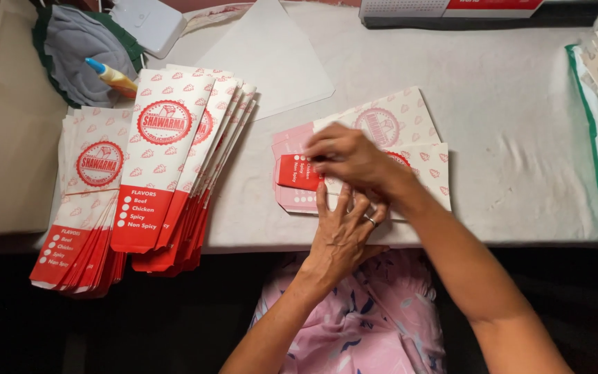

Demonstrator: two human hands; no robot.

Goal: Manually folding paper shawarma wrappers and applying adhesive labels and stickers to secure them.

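Head view: the right hand pinches the folded red end flap of a flat white-and-red printed paper bag at the table's near middle, while the left hand lies flat, fingers spread, pressing its near edge. The bag looks light, thin, floppy and easily creased, so the folded end seems the best place to grip it. Two fanned stacks of finished bags lie at left, too many to count. One small glue bottle rests far left.

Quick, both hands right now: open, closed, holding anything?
Left hand: open, flat, pressing the paper bag on the table.
Right hand: fingers curled on the bag's red flap.
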